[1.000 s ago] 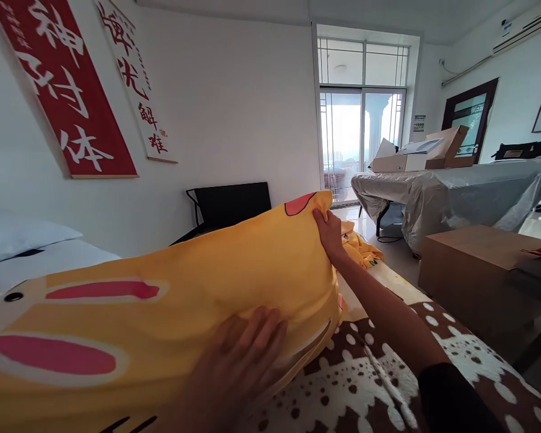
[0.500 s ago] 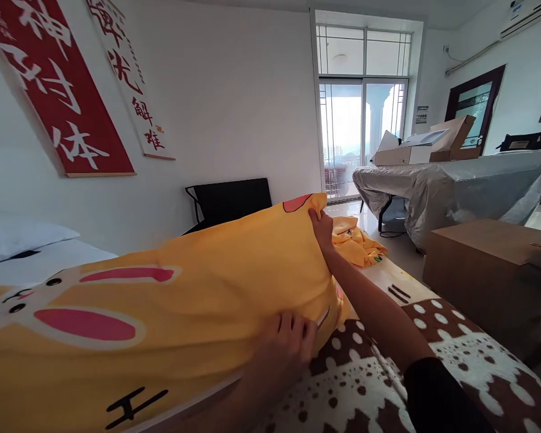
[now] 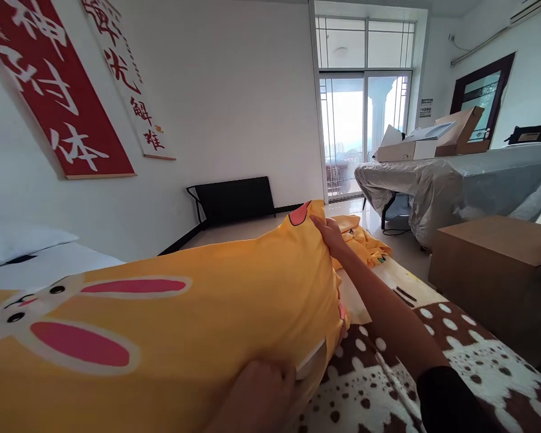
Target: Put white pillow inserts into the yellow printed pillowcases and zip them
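Note:
An orange duvet cover (image 3: 198, 313) printed with a white rabbit with pink ears stretches across the left and middle of the view. My right hand (image 3: 331, 234) grips its far right corner, beside a pink patch, and holds that corner raised. Lower down, my left hand (image 3: 264, 388) is closed on the cover's near edge. A gap in the edge beside the left hand shows something whitish inside. Beyond my right wrist lies a crumpled orange cloth (image 3: 363, 240) with a similar print.
Beneath the cover is a brown-and-white spotted blanket (image 3: 365, 373). A white pillow (image 3: 22, 243) lies at the left. A cardboard box (image 3: 491, 252) and a plastic-covered table (image 3: 433, 180) stand to the right. A black folded frame (image 3: 234, 198) rests against the back wall.
The cover's top edge has sunk, showing more floor behind it. My right hand has lowered slightly with the corner. My left hand has moved down and slightly left, and the edge gap shows wider.

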Demonstrator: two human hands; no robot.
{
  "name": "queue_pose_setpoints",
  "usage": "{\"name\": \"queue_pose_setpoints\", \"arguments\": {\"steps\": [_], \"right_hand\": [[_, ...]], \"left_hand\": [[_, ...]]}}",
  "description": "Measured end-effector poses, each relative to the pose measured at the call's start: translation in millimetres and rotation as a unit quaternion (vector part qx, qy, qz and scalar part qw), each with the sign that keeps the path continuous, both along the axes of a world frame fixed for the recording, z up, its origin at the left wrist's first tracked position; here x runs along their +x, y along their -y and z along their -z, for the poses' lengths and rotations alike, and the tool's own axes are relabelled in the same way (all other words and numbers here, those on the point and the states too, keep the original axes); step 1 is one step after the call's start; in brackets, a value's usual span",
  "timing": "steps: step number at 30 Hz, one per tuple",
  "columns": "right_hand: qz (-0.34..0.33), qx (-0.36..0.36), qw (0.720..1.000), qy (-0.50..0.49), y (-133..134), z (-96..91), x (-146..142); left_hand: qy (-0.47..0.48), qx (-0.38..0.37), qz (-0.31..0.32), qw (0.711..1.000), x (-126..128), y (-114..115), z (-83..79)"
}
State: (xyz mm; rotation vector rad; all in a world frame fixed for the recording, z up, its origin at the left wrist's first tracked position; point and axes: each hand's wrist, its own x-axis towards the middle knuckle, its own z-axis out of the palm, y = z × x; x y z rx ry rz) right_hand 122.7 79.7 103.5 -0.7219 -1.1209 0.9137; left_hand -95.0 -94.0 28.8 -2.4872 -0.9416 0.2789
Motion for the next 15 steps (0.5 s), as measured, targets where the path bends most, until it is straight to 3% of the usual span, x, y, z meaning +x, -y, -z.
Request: {"name": "queue_pose_setpoints", "arguments": {"steps": [2, 4, 6, 8, 10, 12, 15], "right_hand": [[-0.018, -0.008, 0.999, -0.026, 8, 0.1, 4], [0.002, 0.001, 0.999, -0.05, 15, 1.4, 8], [0.012, 0.01, 0.998, -0.066, 19, 3.1, 11], [0.008, 0.013, 0.998, -0.067, 22, 4.8, 15], [0.006, 0.013, 0.998, -0.055, 25, 6.3, 18], [0.017, 0.016, 0.999, -0.048, 26, 7.9, 20], [0.042, 0.02, 0.998, -0.053, 28, 9.7, 19]], "left_hand": [[0.051, -0.013, 0.064, 0.997, 13, 0, -31.1], [0.147, 0.093, 0.119, 0.978, 19, -6, -71.3], [0.229, 0.273, 0.082, 0.931, 17, -21, -109.9], [0.264, 0.355, 0.004, 0.897, 7, -40, -136.0], [0.282, 0.303, -0.085, 0.906, -5, -57, -145.8], [0.298, 0.179, -0.152, 0.925, -18, -65, -143.8], [0.336, 0.045, -0.188, 0.922, -32, -63, -135.3]]}}
